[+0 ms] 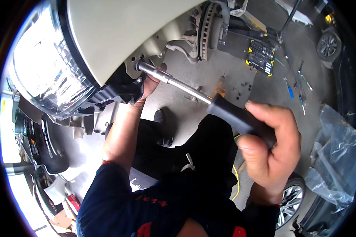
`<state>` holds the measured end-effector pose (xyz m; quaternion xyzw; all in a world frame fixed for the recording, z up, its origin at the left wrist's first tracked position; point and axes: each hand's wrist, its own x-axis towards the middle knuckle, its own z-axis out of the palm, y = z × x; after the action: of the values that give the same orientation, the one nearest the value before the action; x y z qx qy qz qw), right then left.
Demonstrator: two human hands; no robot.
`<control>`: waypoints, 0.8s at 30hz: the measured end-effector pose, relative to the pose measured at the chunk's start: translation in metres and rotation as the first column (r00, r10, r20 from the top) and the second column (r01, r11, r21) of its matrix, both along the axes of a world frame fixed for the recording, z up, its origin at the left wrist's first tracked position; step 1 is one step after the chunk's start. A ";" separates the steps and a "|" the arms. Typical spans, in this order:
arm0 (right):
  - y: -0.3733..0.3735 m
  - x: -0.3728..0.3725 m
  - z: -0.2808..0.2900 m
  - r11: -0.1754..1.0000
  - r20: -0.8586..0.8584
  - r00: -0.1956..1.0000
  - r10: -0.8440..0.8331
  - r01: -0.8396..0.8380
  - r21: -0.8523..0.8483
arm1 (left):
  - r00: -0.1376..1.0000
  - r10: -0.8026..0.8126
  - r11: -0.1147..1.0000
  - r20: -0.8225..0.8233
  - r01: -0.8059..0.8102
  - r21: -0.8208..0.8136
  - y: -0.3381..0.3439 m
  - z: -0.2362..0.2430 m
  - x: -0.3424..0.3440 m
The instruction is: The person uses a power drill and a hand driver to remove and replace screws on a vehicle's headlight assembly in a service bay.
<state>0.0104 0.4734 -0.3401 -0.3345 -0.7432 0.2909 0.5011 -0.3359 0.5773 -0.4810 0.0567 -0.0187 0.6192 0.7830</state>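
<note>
My right hand [273,142] is closed round the black handle of a socket driver [190,89], its thumb and fingers gripping the handle's end. The chrome shaft slants up to the left, and its socket end meets a metal bracket under the light-coloured car fender [122,31]. Whatever bolt lies inside the socket is hidden. My left hand [150,85] reaches up beneath the socket, next to the black plastic bracket [118,90]. Its fingers are mostly hidden behind the driver and bracket, so its grip does not show. A large headlight [51,67] stands left of the fender.
A brake disc [207,31] and suspension arm are exposed beyond the fender. On the floor lie an orange power tool [220,87], a socket set in its case [260,57], a blue-handled screwdriver [289,90] and small dark parts. Clear plastic sheeting [336,154] hangs at the right.
</note>
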 end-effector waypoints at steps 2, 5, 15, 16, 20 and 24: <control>0.003 -0.009 0.003 0.934 0.231 0.973 -0.014 -0.069 0.350 | 0.989 -0.142 0.981 0.028 0.137 0.140 -0.010 0.031 0.024; 0.006 -0.003 -0.008 0.930 0.158 0.988 -0.001 -0.057 0.364 | 0.987 -0.153 0.967 -0.042 0.159 0.197 -0.014 0.043 0.033; 0.011 -0.001 -0.012 0.893 0.206 0.979 -0.001 -0.092 0.441 | 0.981 -0.164 0.985 0.107 0.157 0.065 -0.011 0.037 0.025; 0.013 -0.001 -0.010 0.887 0.218 0.976 0.003 -0.103 0.450 | 0.979 -0.169 0.984 0.116 0.162 0.071 -0.012 0.034 0.024; 0.013 -0.001 -0.005 0.998 -0.019 0.999 0.046 -0.045 0.053 | 0.963 -0.175 0.980 0.204 0.190 -0.056 -0.003 -0.013 -0.015; 0.008 0.007 0.016 0.996 0.216 0.973 0.084 -0.073 -0.059 | 0.999 0.008 0.998 0.053 -0.005 -0.068 -0.003 -0.017 -0.004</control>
<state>0.0173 0.4813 -0.3237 -0.3474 -0.7987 0.2909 0.3959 -0.3401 0.5743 -0.4975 0.0134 -0.0182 0.6232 0.7817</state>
